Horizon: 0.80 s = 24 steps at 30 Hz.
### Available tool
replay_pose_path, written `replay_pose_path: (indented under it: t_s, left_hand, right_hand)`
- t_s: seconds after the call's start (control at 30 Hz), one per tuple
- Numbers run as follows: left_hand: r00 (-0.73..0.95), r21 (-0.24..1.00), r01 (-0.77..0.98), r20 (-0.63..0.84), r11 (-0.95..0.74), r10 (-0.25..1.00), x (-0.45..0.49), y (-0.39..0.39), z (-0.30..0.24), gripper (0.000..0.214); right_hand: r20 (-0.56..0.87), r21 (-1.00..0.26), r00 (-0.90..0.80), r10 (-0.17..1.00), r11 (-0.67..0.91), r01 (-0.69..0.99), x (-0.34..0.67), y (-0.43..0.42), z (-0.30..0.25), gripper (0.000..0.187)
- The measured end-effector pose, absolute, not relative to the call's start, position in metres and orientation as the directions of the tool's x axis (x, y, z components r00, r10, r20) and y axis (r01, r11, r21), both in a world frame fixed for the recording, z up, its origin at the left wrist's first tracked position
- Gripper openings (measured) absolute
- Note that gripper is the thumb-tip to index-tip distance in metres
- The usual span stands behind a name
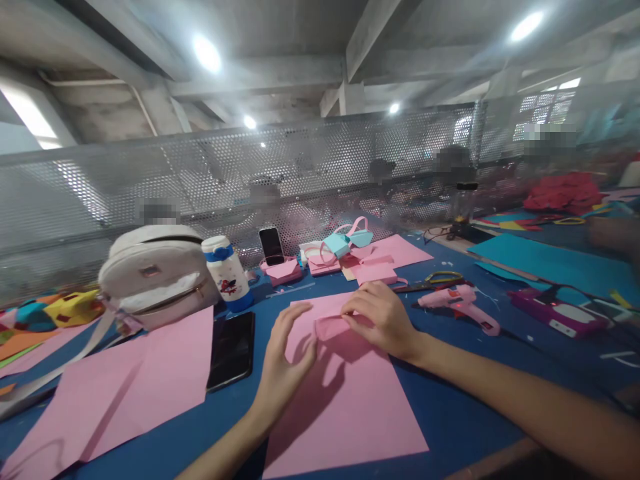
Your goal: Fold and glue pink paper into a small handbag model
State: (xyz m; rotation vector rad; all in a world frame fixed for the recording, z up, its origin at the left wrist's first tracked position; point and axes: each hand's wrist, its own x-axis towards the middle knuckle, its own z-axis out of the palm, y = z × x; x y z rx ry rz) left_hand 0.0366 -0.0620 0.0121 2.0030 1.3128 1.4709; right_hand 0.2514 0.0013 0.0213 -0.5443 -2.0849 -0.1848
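Observation:
A large sheet of pink paper lies on the blue table in front of me. My right hand is closed, its thumb and fingertips pinching a small folded piece of pink paper above the sheet's upper part. What lies under the right fingers is hidden. To the left of that piece, my left hand is held with thumb and fingers apart in a curve. It holds nothing, and whether its thumb touches the folded paper I cannot tell.
A black phone, a bottle and a pale backpack are on the left, near more pink sheets. Small paper bags stand behind. Rightward lie a pink glue gun, scissors, a purple device and blue sheets.

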Motion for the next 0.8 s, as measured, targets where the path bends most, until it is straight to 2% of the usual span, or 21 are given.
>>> replay_pose_path:
  t_s: [0.07, 0.13, 0.2, 0.27, 0.5, 0.7, 0.8]
  left_hand:
    - [-0.081, 0.863, 0.316, 0.439, -0.394, 0.895, 0.036, -0.057, 0.006, 0.051]
    - [-0.149, 0.958, 0.145, 0.268, -0.247, 0.952, 0.036, -0.053, 0.0, 0.065]
    - [-0.144, 0.989, 0.054, 0.147, -0.141, 0.979, 0.037, -0.05, -0.003, 0.073]
    - [-0.11, 0.996, 0.013, 0.087, -0.086, 0.99, 0.038, -0.05, -0.003, 0.078]
    - [-0.06, 0.995, -0.087, 0.04, -0.045, 0.997, 0.04, -0.055, 0.004, 0.087]
    - [-0.065, 0.981, -0.191, -0.056, 0.043, 0.996, 0.039, -0.04, -0.016, 0.117]
    - [-0.018, 0.971, -0.233, -0.062, 0.056, 0.998, 0.04, -0.039, -0.02, 0.123]
  right_hand:
    - [0.839, -0.095, -0.444, 0.315, 0.887, 0.452, 0.252, 0.002, 0.021, 0.01]
    - [0.838, -0.116, -0.44, 0.323, 0.894, 0.434, 0.251, 0.001, 0.02, 0.01]
    - [0.834, -0.156, -0.435, 0.34, 0.901, 0.405, 0.249, 0.0, 0.018, 0.01]
    - [0.824, -0.209, -0.433, 0.367, 0.905, 0.37, 0.248, -0.001, 0.015, 0.01]
    - [0.817, -0.317, -0.418, 0.397, 0.915, 0.249, 0.245, -0.002, 0.01, 0.008]
    - [0.829, -0.326, -0.386, 0.405, 0.911, 0.254, 0.244, -0.007, 0.014, 0.012]
    - [0.826, -0.338, -0.379, 0.418, 0.904, 0.261, 0.243, -0.009, 0.014, 0.013]
